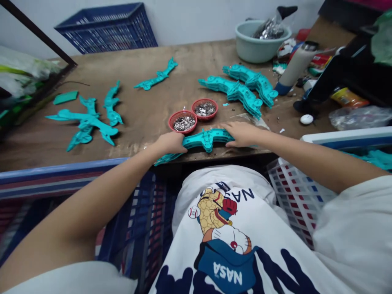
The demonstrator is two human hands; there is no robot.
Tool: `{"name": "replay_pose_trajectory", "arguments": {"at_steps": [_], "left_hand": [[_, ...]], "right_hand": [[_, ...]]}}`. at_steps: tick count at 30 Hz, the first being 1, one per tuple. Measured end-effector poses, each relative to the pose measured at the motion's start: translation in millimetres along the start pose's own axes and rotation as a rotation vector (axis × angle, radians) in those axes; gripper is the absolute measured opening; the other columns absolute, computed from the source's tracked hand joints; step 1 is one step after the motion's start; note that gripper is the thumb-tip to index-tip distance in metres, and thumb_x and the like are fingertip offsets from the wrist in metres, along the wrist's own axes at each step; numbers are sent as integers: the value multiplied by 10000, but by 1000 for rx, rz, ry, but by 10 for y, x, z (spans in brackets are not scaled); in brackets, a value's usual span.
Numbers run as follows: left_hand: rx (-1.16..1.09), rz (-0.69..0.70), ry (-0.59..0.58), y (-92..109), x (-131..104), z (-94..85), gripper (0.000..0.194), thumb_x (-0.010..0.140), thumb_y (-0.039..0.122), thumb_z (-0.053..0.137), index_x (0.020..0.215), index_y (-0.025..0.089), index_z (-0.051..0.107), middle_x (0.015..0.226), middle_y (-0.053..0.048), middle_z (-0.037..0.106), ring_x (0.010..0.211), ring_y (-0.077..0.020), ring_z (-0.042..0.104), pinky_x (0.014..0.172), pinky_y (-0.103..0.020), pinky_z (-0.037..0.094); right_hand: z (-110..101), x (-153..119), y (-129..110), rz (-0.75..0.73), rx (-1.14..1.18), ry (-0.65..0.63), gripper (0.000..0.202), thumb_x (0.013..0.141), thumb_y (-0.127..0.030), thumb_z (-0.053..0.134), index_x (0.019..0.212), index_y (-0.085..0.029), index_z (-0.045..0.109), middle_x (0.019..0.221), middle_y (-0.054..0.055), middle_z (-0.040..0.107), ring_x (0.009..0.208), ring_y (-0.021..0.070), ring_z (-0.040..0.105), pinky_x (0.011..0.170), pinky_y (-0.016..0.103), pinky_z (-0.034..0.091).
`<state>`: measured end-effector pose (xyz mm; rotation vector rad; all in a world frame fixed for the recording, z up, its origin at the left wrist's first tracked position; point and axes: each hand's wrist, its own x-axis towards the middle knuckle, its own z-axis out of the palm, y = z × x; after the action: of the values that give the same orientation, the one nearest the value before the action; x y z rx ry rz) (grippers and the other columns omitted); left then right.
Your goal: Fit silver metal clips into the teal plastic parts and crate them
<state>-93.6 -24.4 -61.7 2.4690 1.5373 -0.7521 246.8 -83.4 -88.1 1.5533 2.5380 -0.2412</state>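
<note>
A stack of curved teal plastic parts [208,140] lies along the near edge of the table. My left hand [172,143] is closed around its left portion, and one end sticks out below that hand. On the other side my right hand [242,134] grips the right portion, thumb on the near side and fingers over the far side. Just beyond the stack stand two red baskets, one on the left [183,122] and one on the right [205,109], both holding small shiny metal pieces.
More teal parts lie at the left [88,122], at the back [157,76] and stacked at the right [234,92]. A pale green basin [259,48], a bottle [295,67] and a blue crate [107,28] stand farther back. A white basket [298,196] is beside my right arm.
</note>
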Motion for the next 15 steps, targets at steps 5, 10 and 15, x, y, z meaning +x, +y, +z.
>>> {"name": "replay_pose_trajectory", "arguments": {"at_steps": [5, 10, 15], "left_hand": [[-2, -13, 16, 148, -110, 19, 537, 1088, 422, 818, 1559, 166, 848, 1614, -222, 885, 1412, -440, 894, 1074, -443, 743], [-2, 30, 16, 193, -162, 56, 523, 1076, 374, 833, 1552, 160, 856, 1586, -220, 895, 1438, -436, 897, 1107, -428, 750], [-20, 77, 12, 223, -176, 77, 511, 1058, 314, 854, 1546, 163, 861, 1567, -222, 900, 1460, -437, 891, 1173, -423, 736]], "right_hand": [[-114, 356, -158, -523, -192, 102, 1047, 1056, -337, 1009, 2000, -342, 555, 2113, 248, 323, 1923, 524, 397, 1501, 734, 407], [-264, 904, -488, -685, -401, -180, 933, 1069, -320, 988, 1933, -435, 654, 1835, 213, 660, 1557, 436, 738, 1253, 530, 591], [-262, 948, -664, -664, -447, -279, 687, 1114, -334, 894, 1793, -379, 797, 1569, 207, 764, 1190, 359, 797, 944, 395, 569]]}}
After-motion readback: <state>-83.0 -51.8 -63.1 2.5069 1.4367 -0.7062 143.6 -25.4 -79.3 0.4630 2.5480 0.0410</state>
